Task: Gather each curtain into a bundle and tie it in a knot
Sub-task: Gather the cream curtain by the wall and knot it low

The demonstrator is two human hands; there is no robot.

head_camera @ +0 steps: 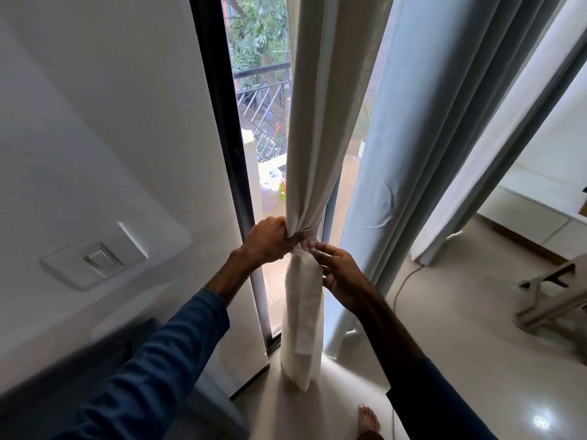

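Head view puts us at a sliding glass door. The cream-white woven curtain point(317, 122) hangs in long soft folds straight in front of us, between the dark metal door frame point(222, 122) and the pale blue-grey smooth curtain point(428, 138) on our right. The cream cloth is cinched to a narrow waist about level with our wrists. Above it the pleats fan upward, and below it the fabric drops as a thick, flattened roll whose rounded end reaches the glossy beige tiled floor point(460, 344). Our left hand point(270, 239) is curled tightly round that waist from the left, knuckles up, thumb pressed across the bunched cloth. Our right hand point(340, 274) is loose and fairly wide, its fingers point(317, 249) nearly straight and pointing at the cinched spot, tips just at the fabric; it holds nothing that we can see. Whether a knot sits under the left fingers we cannot tell. Both forearms come out of dark blue sleeves point(158, 360). On the matte white wall point(95, 90) to the left sits a square white plastic light switch point(98, 258). Through the glass we see a black metal balcony railing point(263, 100). A bare foot point(368, 420) rests on the tiles near the lower edge, and a thin grey cable point(401, 289) trails along the floor beside the blue-grey curtain.
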